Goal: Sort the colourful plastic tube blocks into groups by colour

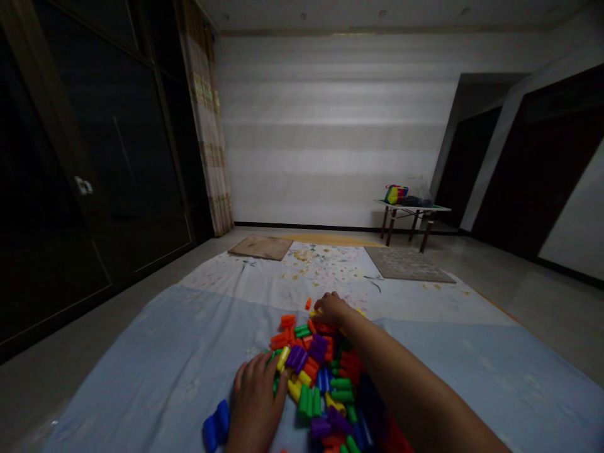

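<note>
A pile of colourful plastic pieces (309, 402) in red, green, yellow, purple and blue lies on the sheet. My left hand (258, 396) rests at the pile's left edge, its fingers spread and touching a yellow piece (283, 359). At the far side of the pile, my right hand (331, 309) reaches down with bent fingers close to red and yellow pieces; what its fingertips hold, if anything, is hidden. Blue pieces (217, 427) lie to the left of my left hand. One orange piece (308, 304) sits just beyond the pile. My right forearm covers the pile's right side.
The blue and white floral sheet (141, 371) spreads under everything. A brown mat (261, 247) and a grey mat (406, 264) lie at its far edge. Further back stands a small table (441, 208) with a colourful bag (396, 194). Dark glass doors (113, 145) are on the left.
</note>
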{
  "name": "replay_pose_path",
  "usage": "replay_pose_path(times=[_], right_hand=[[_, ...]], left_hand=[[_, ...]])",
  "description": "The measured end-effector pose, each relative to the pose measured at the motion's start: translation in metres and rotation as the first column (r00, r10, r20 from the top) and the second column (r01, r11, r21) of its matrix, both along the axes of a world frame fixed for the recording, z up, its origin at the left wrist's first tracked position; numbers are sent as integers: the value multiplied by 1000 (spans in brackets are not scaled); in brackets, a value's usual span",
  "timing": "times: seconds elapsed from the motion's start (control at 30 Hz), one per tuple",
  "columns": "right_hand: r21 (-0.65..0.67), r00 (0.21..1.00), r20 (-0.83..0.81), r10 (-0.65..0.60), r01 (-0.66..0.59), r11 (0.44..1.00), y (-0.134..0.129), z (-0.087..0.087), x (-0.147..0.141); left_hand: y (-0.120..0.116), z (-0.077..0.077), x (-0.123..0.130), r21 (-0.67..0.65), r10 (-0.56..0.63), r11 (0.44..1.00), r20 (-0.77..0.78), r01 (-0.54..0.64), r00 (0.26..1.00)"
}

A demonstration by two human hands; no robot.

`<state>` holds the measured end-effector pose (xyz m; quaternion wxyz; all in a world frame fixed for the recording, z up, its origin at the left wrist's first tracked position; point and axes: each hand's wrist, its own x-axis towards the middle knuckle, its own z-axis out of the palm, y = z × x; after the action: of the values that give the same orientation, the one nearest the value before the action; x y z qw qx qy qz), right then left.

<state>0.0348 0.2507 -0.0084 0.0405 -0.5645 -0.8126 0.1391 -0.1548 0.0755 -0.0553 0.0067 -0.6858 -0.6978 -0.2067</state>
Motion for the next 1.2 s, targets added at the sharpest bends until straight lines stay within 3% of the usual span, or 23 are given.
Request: replay_pose_path(times=[0.17,0.3,0.4,0.53,0.7,0.83,1.0,1.2], right_hand=[[-135,993,41,112,-105,985,-23,24,24],[-331,973,48,227,-199,922,-45,57,48],[-294,978,-9,210,-204,934,-47,69,46],[-115,992,-123,25,-39,993,-29,54,9],[-84,991,-110,-80,70,994,-5,20,-47],[-95,996,-54,-77,72,993,-4,0,-74],[-100,994,2,114,-113,989,-15,-3,-77],[-160,971,22,238,-232,960,-39,18,-41]], left_hand=[[-1,4,2,-11,14,1000,-19,-14,1000],[-1,5,4,11,12,1000,-45,-12,999],[0,4,4,14,18,1000,-50,-17,999],[1,4,4,13,13,1000,-34,-13,999],[-1,4,6,-6,33,999,-8,-33,999],[-2,0,6,8,51,999,15,-51,999],[-2,-1,7,22,44,999,27,-44,999],[-4,8,6,19,26,999,1,-26,1000]])
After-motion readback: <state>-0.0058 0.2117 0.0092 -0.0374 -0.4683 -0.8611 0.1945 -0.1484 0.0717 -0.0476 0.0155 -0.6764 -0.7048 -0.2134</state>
